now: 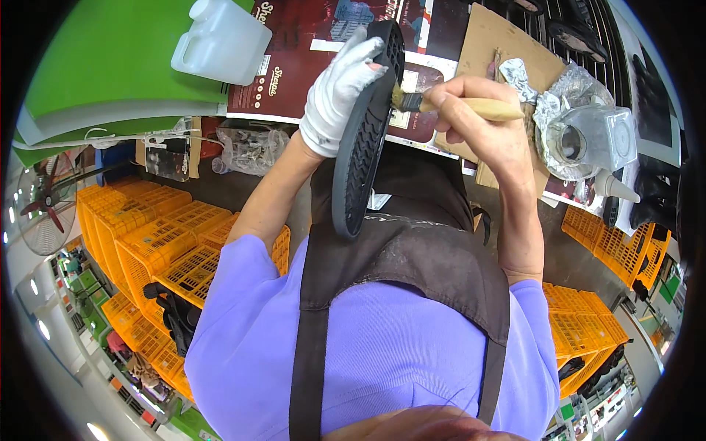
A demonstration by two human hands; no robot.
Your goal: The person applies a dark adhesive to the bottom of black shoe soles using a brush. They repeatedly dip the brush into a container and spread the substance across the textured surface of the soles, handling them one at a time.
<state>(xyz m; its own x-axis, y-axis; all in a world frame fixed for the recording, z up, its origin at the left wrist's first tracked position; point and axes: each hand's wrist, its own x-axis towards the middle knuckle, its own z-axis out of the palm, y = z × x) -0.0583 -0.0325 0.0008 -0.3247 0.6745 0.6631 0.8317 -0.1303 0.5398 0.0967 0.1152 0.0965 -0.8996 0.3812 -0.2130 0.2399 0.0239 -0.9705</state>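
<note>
In front of my apron a black shoe sole (368,140) stands on edge, its long axis running toward my body. Wearing a white glove, my left hand (337,99) grips the sole near its far end, with the thumb and fingers around its edge. My bare right hand (478,110) is closed on the pale wooden handle of a paintbrush (493,109). The brush's bristles touch or nearly touch the sole's right side; exact contact is hard to make out.
Flattened dark red printed cardboard (268,81) covers the bench. A white plastic jug (224,44) stands at far left. To the right are a clear plastic container (603,140), a nozzle-tipped bottle (616,186) and crumpled wrap. Orange crates (169,242) are stacked at left, with more at right.
</note>
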